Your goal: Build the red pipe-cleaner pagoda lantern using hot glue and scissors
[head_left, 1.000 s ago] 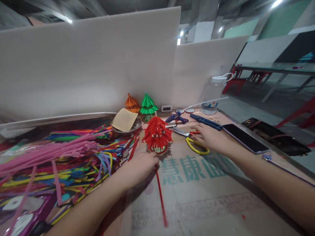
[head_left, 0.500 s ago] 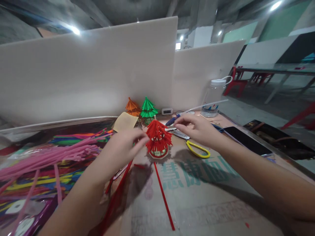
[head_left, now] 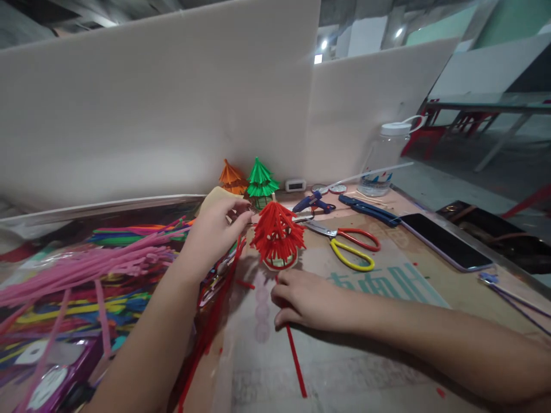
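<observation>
A small house-like model with a red fuzzy two-tier roof (head_left: 278, 229) stands on a pale base in the middle of the table. Just left of it is my left hand (head_left: 217, 226), raised, thumb and fingers apart, with nothing visible between them. My right hand (head_left: 307, 301) has come down in front of the model, over a red pipe cleaner (head_left: 296, 361) that lies on the table. Its fingers are bent, with a gap between thumb and index finger. The upper part of that pipe cleaner is mostly hidden by the hand.
Behind stand a green model (head_left: 259, 179) and an orange one (head_left: 232, 178). Scissors (head_left: 355, 252), a blue glue gun (head_left: 312, 202), a blue-handled tool (head_left: 370, 210), a phone (head_left: 445, 241) and a water bottle (head_left: 379, 163) lie or stand to the right. Pink pipe cleaners (head_left: 99, 261) pile up left.
My right hand has moved from beside the glue gun down and towards me, onto the red pipe cleaner. My left hand has shifted slightly up and left. The view has tilted down.
</observation>
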Demonstrator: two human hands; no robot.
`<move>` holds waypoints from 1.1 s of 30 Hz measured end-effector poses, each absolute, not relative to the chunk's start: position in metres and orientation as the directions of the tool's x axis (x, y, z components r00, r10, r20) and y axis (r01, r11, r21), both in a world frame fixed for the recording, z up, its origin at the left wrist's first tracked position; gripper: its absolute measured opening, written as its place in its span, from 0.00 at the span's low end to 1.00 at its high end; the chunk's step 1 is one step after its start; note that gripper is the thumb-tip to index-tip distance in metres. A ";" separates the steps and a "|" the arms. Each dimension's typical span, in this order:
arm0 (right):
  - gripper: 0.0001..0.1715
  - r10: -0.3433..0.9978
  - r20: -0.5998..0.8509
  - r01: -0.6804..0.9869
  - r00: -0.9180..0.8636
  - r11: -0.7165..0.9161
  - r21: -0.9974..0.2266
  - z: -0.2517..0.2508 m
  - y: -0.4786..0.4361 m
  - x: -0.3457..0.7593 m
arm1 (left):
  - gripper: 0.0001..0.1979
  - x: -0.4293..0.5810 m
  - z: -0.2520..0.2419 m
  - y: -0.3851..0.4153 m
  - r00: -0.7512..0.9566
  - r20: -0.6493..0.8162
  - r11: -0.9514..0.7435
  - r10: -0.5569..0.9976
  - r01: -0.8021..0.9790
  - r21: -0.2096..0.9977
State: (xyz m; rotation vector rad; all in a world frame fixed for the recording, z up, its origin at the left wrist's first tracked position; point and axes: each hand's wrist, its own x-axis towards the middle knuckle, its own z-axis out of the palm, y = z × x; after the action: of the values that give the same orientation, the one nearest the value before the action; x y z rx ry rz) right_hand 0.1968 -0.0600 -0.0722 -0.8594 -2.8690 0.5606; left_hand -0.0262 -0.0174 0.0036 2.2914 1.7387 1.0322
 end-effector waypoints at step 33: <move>0.21 0.958 0.242 0.902 -0.155 0.237 -0.360 -0.051 0.083 0.314 | 0.10 0.000 0.009 0.003 0.149 0.594 -0.539 0.791 0.628 0.561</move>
State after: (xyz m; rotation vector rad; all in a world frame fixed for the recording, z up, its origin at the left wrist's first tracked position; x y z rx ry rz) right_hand 0.3138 0.0826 -0.0513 -1.7056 -2.1016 0.1814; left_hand 0.0004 0.0032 0.0088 2.2372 1.4016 1.3411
